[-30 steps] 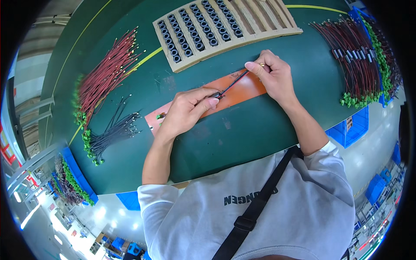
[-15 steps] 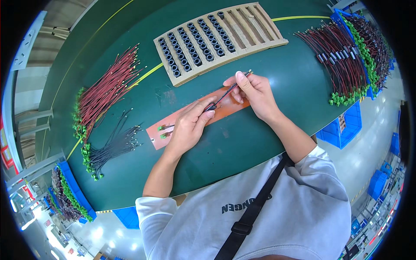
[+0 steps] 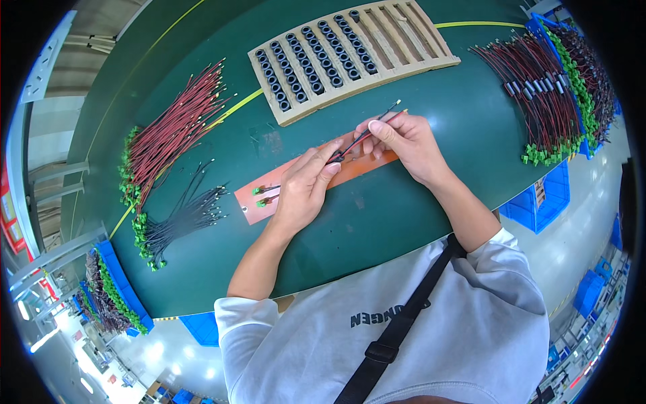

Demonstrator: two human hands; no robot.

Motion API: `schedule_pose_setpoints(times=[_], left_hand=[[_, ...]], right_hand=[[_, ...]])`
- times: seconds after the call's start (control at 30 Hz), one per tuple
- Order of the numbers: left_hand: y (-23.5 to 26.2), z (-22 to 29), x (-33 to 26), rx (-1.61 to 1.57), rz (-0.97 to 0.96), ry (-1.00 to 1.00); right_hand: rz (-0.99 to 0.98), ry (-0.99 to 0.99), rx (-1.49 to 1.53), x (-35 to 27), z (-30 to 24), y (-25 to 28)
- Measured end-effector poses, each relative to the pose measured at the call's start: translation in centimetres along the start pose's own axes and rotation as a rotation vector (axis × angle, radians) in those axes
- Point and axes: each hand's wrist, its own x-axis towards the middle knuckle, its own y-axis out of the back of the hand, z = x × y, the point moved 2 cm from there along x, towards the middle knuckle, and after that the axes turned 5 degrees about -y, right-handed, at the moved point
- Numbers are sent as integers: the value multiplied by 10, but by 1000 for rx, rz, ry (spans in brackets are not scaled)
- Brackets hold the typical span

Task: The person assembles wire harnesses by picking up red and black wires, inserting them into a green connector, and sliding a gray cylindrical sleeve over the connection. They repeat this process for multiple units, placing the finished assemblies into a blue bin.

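- While the left hand [image 3: 303, 187] pinches a black sleeve [image 3: 336, 157], the right hand [image 3: 412, 146], toward two o'clock, pinches red-and-black wires [image 3: 351, 145].
- Threading seems underway; pulling through calls for steadiness.

Bright light glares off the floor [image 3: 156, 367] and shines faintly on the green table [image 3: 377, 219]; edges bend near black corners

Factory workshop: green bench [image 3: 377, 229], wire bundles [image 3: 178, 131], blue bins [image 3: 125, 283].
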Motion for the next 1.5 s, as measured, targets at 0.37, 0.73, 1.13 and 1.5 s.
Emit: schedule_pose_setpoints(times=[0.37,0.73,1.13,1.5], left_hand=[[-2,3,4,-65,27,13],[0,-3,2,-78,-44,92],[-2,2,5,75,-48,47],[6,-8,1,-46,15,286]], right_hand=[[1,21,57,-1,-7,-5],[58,39,57,-3,-4,2],[-14,18,254,-9,-6,-2],[87,14,197,7,-16,-11]])
